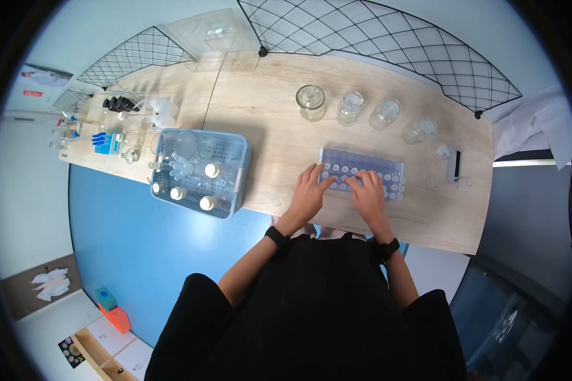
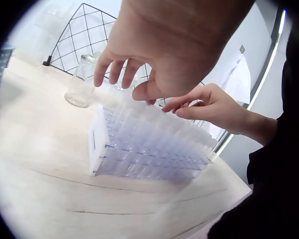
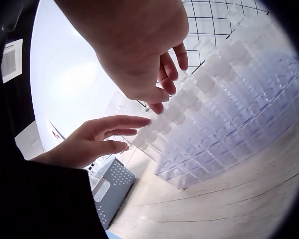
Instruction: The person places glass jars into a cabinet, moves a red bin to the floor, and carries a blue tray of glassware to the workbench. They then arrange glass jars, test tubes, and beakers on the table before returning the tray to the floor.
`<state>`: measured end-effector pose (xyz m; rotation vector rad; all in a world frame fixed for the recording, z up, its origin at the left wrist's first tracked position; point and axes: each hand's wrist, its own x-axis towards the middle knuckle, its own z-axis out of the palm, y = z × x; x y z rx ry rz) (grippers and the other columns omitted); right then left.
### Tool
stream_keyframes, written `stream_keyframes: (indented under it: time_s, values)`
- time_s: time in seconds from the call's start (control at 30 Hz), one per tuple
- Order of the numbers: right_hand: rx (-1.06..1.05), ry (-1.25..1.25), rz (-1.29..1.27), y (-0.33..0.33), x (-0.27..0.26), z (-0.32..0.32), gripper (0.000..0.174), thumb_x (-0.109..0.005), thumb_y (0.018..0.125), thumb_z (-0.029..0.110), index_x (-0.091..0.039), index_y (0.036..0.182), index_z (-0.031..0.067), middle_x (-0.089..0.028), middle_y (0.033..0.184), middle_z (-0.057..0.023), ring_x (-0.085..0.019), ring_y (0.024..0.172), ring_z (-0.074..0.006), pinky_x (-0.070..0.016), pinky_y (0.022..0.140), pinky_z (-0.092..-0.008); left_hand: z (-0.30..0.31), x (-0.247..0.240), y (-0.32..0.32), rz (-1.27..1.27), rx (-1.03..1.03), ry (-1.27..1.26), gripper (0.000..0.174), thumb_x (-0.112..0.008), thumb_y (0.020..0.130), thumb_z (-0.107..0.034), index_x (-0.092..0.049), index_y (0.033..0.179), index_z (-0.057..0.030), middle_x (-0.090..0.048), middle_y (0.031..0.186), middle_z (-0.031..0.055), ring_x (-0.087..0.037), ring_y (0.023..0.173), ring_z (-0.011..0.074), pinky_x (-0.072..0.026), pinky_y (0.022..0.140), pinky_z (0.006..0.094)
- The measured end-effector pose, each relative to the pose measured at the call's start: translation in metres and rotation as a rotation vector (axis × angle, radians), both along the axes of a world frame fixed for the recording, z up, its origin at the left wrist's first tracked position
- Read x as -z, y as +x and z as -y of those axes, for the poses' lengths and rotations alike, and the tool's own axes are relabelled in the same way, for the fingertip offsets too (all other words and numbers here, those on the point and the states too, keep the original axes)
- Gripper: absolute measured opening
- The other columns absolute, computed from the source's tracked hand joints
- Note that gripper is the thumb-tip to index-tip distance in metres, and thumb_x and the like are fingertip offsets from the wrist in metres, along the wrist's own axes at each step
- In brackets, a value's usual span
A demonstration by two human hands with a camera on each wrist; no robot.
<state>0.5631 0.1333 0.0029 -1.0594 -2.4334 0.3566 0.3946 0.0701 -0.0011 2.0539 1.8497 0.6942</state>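
A translucent purple rack holds several clear tubes with white caps, standing upright in rows. My left hand reaches over the rack's left end, its fingers spread and its fingertips close to the caps. Beside it, my right hand bends its fingers loosely over the caps in the middle, thumb and forefinger right at the cap tops. Both hands appear in the wrist views too, the left hand with its forefinger stretched toward the end caps. No tube shows lifted out of the rack.
Behind the rack stand several glass jars in a row. A blue-grey basket with white-capped bottles sits to the left. Small glassware and a dark strip lie at the right. A black wire grid borders the table's back.
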Motion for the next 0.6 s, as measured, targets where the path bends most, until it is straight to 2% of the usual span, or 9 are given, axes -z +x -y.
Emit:
stream_keyframes:
  time_s: [0.13,0.23,0.3,0.6]
  values:
    - [0.002,-0.010,-0.001,0.000,0.002,-0.001,0.024,-0.059,0.066,0.006,-0.065,0.088,0.0130,-0.053,0.087,-0.0050,-0.048,0.087,-0.0224,-0.0378,0.075,-0.0356,0.000,-0.001,0.000,0.002,0.002,0.001,0.041,-0.048,0.068,0.005,-0.057,0.105,-0.0108,-0.041,0.120,0.0177,-0.036,0.114,0.0354,-0.0325,0.093,0.0435]
    - [-0.002,-0.025,-0.094,0.005,0.005,-0.001,0.026,-0.059,0.065,0.004,-0.064,0.089,0.0133,-0.053,0.088,-0.0054,-0.048,0.087,-0.0234,-0.0381,0.075,-0.0359,0.000,0.000,0.000,0.004,-0.007,0.001,0.042,-0.049,0.067,0.005,-0.057,0.105,-0.0109,-0.041,0.120,0.0174,-0.036,0.114,0.0355,-0.0323,0.093,0.0437]
    - [0.080,-0.015,-0.146,0.013,0.006,0.000,0.028,-0.058,0.065,0.002,-0.065,0.090,0.0132,-0.053,0.088,-0.0058,-0.048,0.087,-0.0245,-0.0381,0.076,-0.0365,0.001,-0.002,-0.001,0.029,-0.019,0.007,0.044,-0.048,0.067,0.006,-0.057,0.106,-0.0111,-0.042,0.120,0.0175,-0.037,0.114,0.0356,-0.0326,0.093,0.0437]
    - [0.079,-0.035,-0.118,0.024,0.004,0.002,0.028,-0.057,0.064,0.001,-0.065,0.088,0.0132,-0.054,0.090,-0.0068,-0.048,0.088,-0.0258,-0.0375,0.076,-0.0372,0.003,-0.008,-0.002,0.027,-0.065,0.025,0.050,-0.046,0.065,0.010,-0.056,0.108,-0.0137,-0.044,0.119,0.0188,-0.040,0.112,0.0356,-0.0364,0.092,0.0424]
